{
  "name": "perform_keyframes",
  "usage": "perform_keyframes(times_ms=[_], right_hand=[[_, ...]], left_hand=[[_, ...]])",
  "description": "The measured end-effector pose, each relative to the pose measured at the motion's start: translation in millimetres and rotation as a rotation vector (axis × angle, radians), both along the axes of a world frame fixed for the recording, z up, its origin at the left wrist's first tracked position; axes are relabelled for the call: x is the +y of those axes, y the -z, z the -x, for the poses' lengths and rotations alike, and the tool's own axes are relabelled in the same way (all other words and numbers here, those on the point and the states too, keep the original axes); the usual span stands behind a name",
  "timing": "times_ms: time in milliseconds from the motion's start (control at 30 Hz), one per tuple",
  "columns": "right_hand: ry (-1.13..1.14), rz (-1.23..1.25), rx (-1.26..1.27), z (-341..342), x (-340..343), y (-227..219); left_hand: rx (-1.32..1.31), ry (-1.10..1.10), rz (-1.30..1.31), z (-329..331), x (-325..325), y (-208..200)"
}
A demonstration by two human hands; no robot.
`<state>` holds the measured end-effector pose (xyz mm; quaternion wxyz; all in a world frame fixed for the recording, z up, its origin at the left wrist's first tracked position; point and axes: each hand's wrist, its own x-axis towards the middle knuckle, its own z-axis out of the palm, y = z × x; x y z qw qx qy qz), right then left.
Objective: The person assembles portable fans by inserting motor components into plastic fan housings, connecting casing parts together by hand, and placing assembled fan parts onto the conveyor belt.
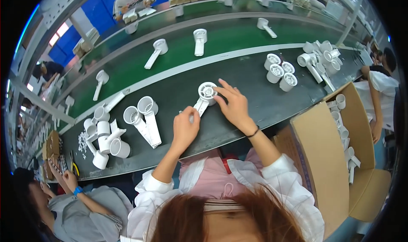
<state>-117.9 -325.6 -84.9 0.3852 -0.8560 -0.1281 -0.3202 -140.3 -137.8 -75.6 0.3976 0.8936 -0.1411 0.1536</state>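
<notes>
Head view, as I watched it from my remote post. The white housing [207, 91], a round, spoked head on a straight handle, lay near the middle of the desk [238, 127], directly in front of the person, with its handle slanting down toward the left hand [186, 126]. I saw that hand closed, its thumb and fingers pinching the handle near its lower end. The right hand [233, 105] was partly spread, thumb and forefinger at the right rim of the head; I could not tell whether they gripped it or only touched it. A black band [253, 132] circled the right wrist.

To the left I noted two similar housings [154, 129] side by side, then a heap of white parts [103, 128], small white bits [82, 145] and yellow-handled pliers [75, 169] near the desk's edge. To the right stood four round cups [275, 72] in a cluster, with a pile of white pieces [304, 60] beyond. More housings lay spaced apart on the green conveyor belt [233, 35]. An open cardboard box [325, 157] at the right held further white parts [343, 133]. A co-worker in grey [85, 214] sat at the lower left.
</notes>
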Motion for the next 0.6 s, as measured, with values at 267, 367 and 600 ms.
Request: perform_keyframes(times_ms=[267,367,600], right_hand=[[0.118,-0.475,0.065,6.1,-15.5,23.2],[0.147,-0.557,0.123,30.8,-23.8,32.5],[0.149,-0.739,0.012,52.5,-37.9,47.0]], left_hand=[[-0.089,-0.03,0.025,-131.4,-104.0,18.2],[-0.09,-0.068,-0.048,-223.3,-152.5,34.6],[-0.092,-0.158,0.197,-338.6,-200.8,48.5]])
